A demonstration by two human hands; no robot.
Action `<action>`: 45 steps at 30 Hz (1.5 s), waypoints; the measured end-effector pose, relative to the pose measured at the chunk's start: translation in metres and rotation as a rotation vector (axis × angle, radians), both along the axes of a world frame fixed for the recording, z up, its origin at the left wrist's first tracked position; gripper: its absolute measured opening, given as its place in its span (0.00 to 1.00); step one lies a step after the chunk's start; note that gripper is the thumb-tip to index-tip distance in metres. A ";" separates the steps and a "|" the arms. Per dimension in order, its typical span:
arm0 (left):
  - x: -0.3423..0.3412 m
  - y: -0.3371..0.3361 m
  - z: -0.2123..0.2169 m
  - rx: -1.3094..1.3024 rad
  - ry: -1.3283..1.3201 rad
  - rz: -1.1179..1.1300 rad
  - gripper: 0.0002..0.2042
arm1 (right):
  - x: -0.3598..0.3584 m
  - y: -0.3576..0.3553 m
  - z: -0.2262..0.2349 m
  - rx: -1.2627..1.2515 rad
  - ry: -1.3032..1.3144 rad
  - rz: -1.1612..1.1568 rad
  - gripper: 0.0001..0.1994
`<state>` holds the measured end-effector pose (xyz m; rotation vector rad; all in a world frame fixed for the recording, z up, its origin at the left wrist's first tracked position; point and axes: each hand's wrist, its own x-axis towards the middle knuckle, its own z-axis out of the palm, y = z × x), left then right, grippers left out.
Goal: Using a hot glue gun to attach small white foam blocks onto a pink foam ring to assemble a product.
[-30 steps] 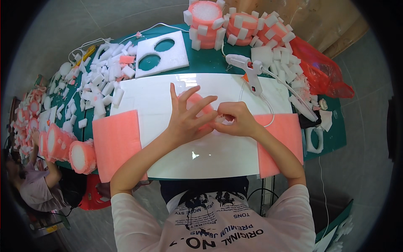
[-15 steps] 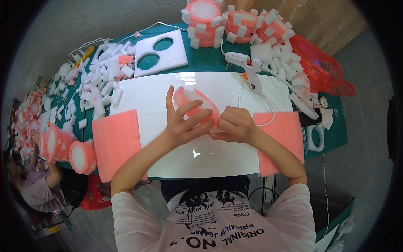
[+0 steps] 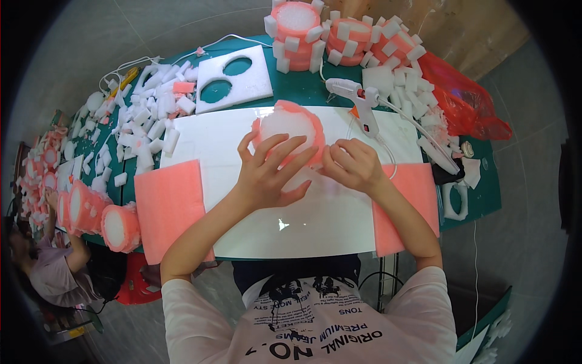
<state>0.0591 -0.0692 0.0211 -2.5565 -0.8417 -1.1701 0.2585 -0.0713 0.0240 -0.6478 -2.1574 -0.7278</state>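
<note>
A round foam piece [image 3: 292, 124], white in the middle with a ragged pink foam rim, is tipped up over the white board [image 3: 242, 233]. My left hand [image 3: 267, 173] spreads its fingers across the near side of this piece and touches it. Beside the right edge of the rim, my right hand [image 3: 353, 165] is closed in a pinch. What lies between its fingertips, if anything, is too small to make out. The near part of the foam piece is hidden behind my left fingers.
Pink foam sheets [image 3: 171, 209] lie at both sides of the board. Behind my right hand rests a white glue gun [image 3: 362, 103] with its cable. White foam offcuts [image 3: 148, 118], a sheet with two round holes [image 3: 257, 91] and stacked pink rounds [image 3: 297, 45] stand farther back. A co-worker [image 3: 57, 267] sits at the left.
The foam round has turned from nearly edge-on to showing its white face, farther from me. My left fingers have opened out over it, and my right hand has shifted slightly right.
</note>
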 end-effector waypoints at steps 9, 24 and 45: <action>-0.004 0.009 0.015 -0.385 0.072 -0.001 0.22 | 0.001 0.006 -0.007 -0.048 -0.129 0.082 0.10; -0.007 0.021 -0.024 -0.527 0.081 -0.041 0.16 | -0.013 0.001 -0.019 -1.409 0.476 0.036 0.18; -0.001 0.020 -0.030 -0.416 0.033 -0.019 0.16 | -0.029 -0.013 -0.019 -1.153 0.490 -0.001 0.14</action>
